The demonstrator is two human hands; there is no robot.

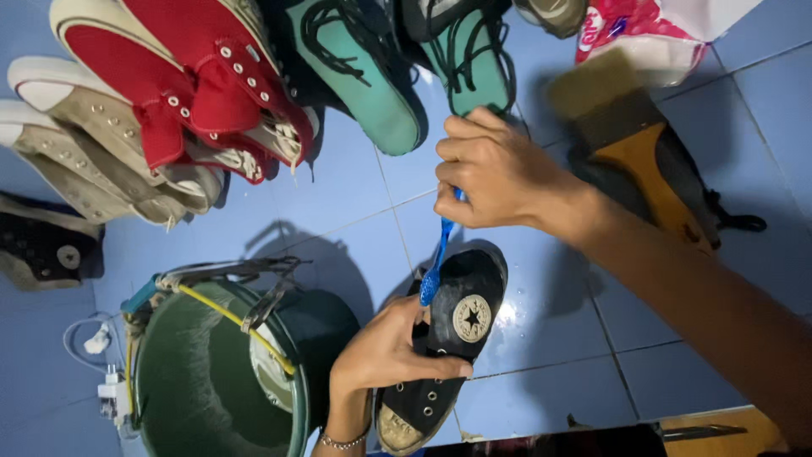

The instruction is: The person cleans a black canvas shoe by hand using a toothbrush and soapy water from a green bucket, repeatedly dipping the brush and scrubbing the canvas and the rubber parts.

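**Scrubbing a black high-top sneaker with a blue toothbrush**

Your left hand (391, 347) curls around the black high-top sneaker (444, 338), thumb laid across the ankle just below the round star patch, fingers tucked behind. The shoe rests toe-down on the blue tiled floor (541, 338), beside the green bucket (211, 372). Your right hand (495, 173) is closed in a fist on the handle of the blue toothbrush (436, 258), its head touching the shoe's upper edge.

The sneaker looks light, with soft canvas that would likely fold under pressure and a stiffer rubber sole; it looks wet, so probably slippery. Bracing near the sole or heel should steady it best. Red sneakers (186, 85), beige ones and teal shoes (372, 76) lie well apart above.
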